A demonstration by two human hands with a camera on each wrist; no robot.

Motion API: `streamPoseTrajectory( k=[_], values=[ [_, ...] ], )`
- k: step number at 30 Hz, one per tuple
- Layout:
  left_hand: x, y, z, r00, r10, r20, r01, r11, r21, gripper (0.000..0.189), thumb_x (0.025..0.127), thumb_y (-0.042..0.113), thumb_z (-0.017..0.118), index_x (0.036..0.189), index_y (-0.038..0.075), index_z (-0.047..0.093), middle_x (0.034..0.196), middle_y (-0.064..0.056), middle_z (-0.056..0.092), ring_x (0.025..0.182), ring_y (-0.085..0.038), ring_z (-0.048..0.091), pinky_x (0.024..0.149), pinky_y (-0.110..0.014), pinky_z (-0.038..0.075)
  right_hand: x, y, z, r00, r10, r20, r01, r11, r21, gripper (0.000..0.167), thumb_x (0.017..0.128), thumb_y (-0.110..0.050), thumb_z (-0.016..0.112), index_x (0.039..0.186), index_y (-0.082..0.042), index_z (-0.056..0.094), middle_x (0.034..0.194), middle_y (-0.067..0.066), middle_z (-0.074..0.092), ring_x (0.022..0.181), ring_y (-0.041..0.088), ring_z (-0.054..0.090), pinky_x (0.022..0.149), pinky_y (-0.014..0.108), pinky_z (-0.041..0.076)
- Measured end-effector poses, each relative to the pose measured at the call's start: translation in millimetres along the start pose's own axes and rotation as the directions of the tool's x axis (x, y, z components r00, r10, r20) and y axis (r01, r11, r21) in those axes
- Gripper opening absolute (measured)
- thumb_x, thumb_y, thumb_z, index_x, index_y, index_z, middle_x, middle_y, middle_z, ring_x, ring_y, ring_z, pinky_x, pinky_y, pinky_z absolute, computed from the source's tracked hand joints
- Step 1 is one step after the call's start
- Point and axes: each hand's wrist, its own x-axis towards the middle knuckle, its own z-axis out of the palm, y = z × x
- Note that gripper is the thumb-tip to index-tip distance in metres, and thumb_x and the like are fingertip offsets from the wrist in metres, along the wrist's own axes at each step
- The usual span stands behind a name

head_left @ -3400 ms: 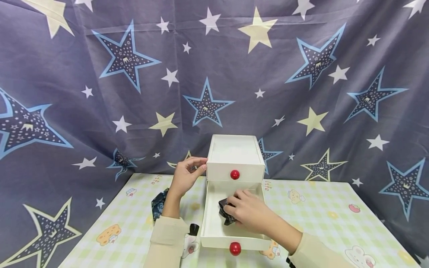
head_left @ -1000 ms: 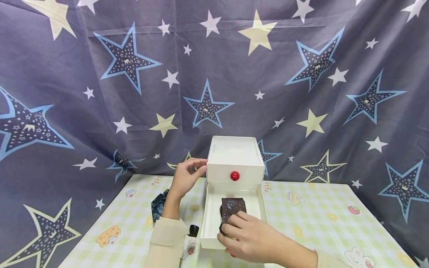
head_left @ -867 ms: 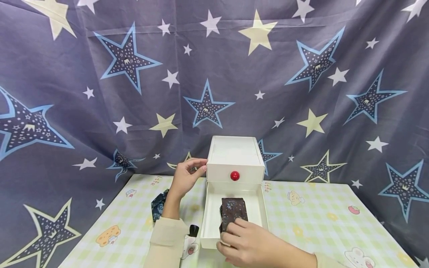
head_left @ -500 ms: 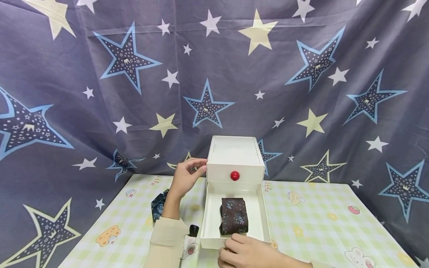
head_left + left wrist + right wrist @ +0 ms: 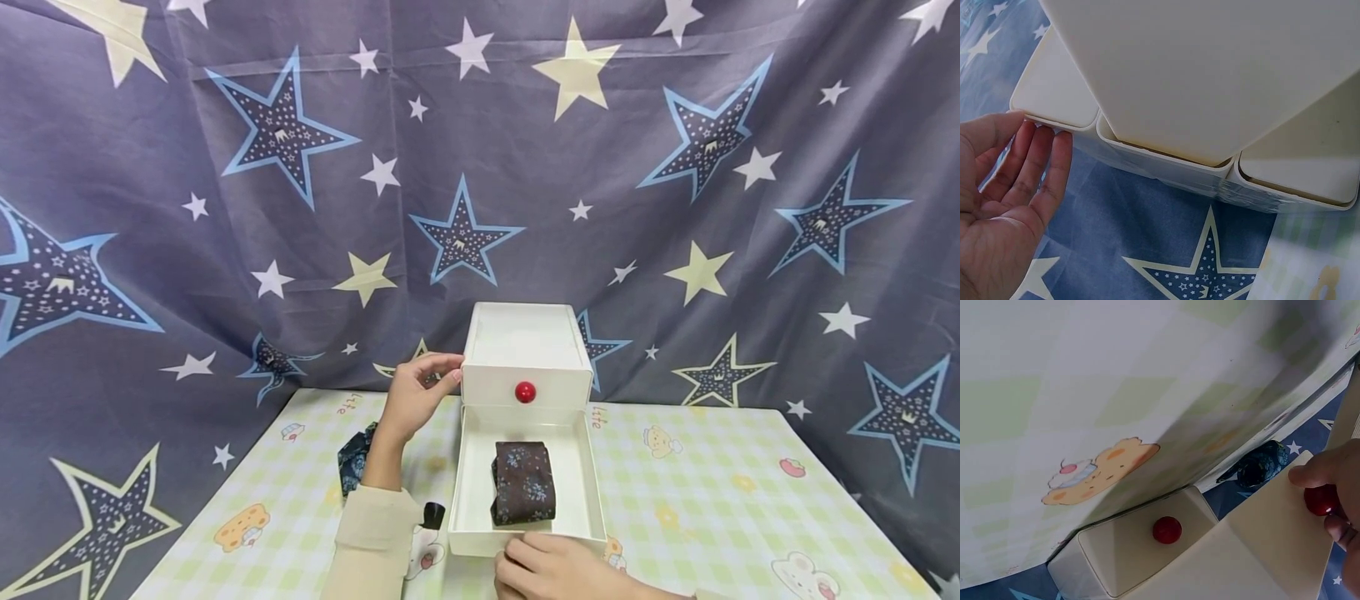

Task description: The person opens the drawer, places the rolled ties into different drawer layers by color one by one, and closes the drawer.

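A folded brown necktie [image 5: 523,483] with blue flowers lies in the pulled-out middle drawer [image 5: 576,500] of a white drawer unit [image 5: 528,335]. At the drawer's front, my right hand [image 5: 558,569] pinches the round red knob [image 5: 1321,500] between thumb and fingers; the head view hides this knob behind the hand. My left hand [image 5: 420,396] touches the unit's upper left side with fairly straight fingers [image 5: 1034,165]. Left of the unit, partly behind my left wrist, a dark blue patterned necktie [image 5: 352,462] rests on the table.
The top drawer's red knob [image 5: 525,392] and the bottom drawer's red knob [image 5: 1167,530] sit on shut drawers. A green checked cloth [image 5: 705,500] covers the table. A starry curtain [image 5: 510,150] hangs right behind the unit.
My right hand has let go of the brown necktie, which stays in the drawer, and has moved toward me onto the drawer's knob. The left hand has kept its place.
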Motion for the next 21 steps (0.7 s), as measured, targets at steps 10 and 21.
streamPoseTrajectory(
  k=[10,21],
  values=[
    [-2.0,0.8,0.1,1.000,-0.019,-0.006,0.019,1.000,0.003,0.024,0.093,0.012,0.077,0.116,0.004,0.076,0.110,-0.015,0.072,0.093,-0.017,0.065,0.063,-0.023,0.046,-1.0,2.6,-7.7,0.997,0.018,0.080,-0.018,1.000,0.007,0.027,0.107,-0.015,0.043,0.091,-0.020,0.065,0.097,-0.004,0.058,0.086,0.011,0.047,0.075,0.022,0.044],
    [-0.4,3.1,0.9,1.000,-0.013,-0.012,0.013,1.000,-0.003,0.024,0.093,0.009,0.077,0.116,0.002,0.075,0.112,-0.015,0.072,0.095,-0.016,0.066,0.065,-0.022,0.048,-0.7,12.0,-13.7,0.994,-0.025,0.106,0.040,0.990,-0.137,0.036,0.108,-0.009,0.034,0.094,-0.015,0.067,0.102,0.001,0.058,0.085,0.016,0.049,0.076,0.023,0.046]
  ],
)
